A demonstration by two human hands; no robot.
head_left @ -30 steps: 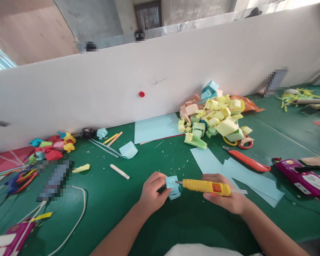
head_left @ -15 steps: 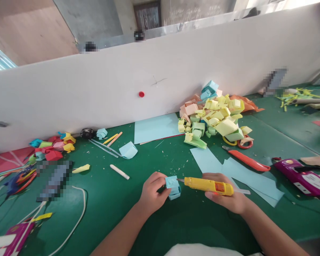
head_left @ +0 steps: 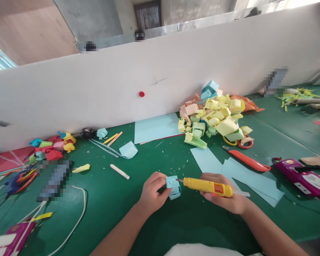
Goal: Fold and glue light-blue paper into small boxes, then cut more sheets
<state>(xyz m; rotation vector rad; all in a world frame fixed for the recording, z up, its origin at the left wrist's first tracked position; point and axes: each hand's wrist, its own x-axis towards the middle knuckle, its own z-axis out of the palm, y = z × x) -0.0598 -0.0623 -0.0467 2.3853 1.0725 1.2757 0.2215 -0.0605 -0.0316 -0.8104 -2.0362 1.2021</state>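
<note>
My left hand [head_left: 155,192] pinches a small folded light-blue paper piece [head_left: 174,187] between thumb and fingers, above the green table. In my right hand [head_left: 226,199] is a yellow hot glue gun [head_left: 208,186], held sideways with its nozzle pointing left. The nozzle tip is at the right side of the paper piece's upper face; I cannot tell whether it touches. A clear glue stick [head_left: 242,193] sticks out of the gun's back end, and a small orange-red light glows on its body.
Light-blue paper strips [head_left: 252,179] and a red utility knife [head_left: 248,160] lie to the right. Behind them is a heap of folded paper pieces [head_left: 216,115] against the white partition [head_left: 109,85]. A white stick [head_left: 119,171] and a blue paper box [head_left: 128,150] lie to the left.
The glue gun and right hand have shifted very slightly left and down, the nozzle tip staying by the paper piece. The left hand has hardly moved.
</note>
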